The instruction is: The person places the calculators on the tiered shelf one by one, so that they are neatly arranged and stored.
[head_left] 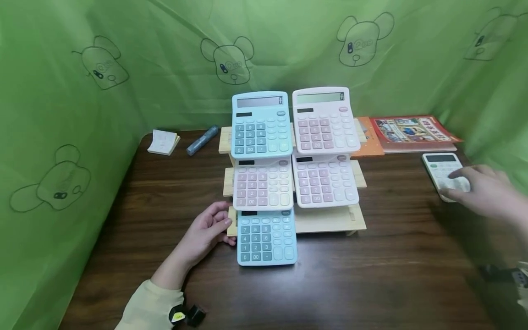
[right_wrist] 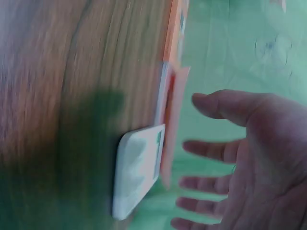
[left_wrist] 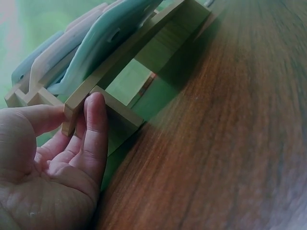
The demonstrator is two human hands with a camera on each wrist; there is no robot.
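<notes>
My left hand [head_left: 208,229] pinches the left end of the lowest step of a wooden stepped rack [head_left: 326,222]; the left wrist view shows thumb and fingers on that wooden edge [left_wrist: 76,108]. On the rack lean a blue calculator [head_left: 264,142] and a pale pink one [head_left: 330,123] at the top, two pink-keyed calculators [head_left: 264,183] in the middle, and a blue calculator [head_left: 267,243] at lower left. At the far right, my right hand [head_left: 488,188] hovers over a white calculator [head_left: 438,172] lying on the table. In the right wrist view its fingers are spread and apart from the calculator.
Behind the rack on the right lie a red picture book [head_left: 412,129] and an orange booklet [head_left: 369,137]. A small paper pad [head_left: 162,142] and a grey-blue stick-shaped item [head_left: 203,140] are at the back left. Green cloth [head_left: 165,55] with bear drawings surrounds the dark wooden table [head_left: 165,183].
</notes>
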